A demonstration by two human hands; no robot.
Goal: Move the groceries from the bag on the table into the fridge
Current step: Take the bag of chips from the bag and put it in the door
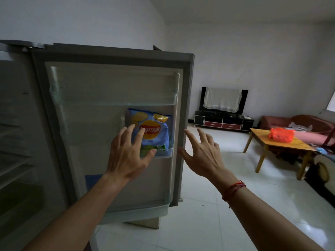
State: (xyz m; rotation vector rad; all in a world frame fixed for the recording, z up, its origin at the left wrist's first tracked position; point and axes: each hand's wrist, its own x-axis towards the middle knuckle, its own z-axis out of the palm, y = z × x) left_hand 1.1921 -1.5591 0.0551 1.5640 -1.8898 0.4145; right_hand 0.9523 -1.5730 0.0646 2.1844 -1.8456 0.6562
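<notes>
Indoors, you stood on a pale tiled floor (208,223) in a white-walled living room, facing the open fridge door (112,124). One bag of chips (154,131) stood upright in the door's middle shelf (168,153), just past your left hand's fingertips. Your left hand (126,156) had its fingers (138,137) spread, overlapping the front of the chips; contact I cannot tell. Your right hand (203,154), fingers also splayed and holding nothing, hovered beside the door's outer edge. Well beyond your right fingers, one wooden table (282,144) carried one red bag (281,134); its contents were hidden.
</notes>
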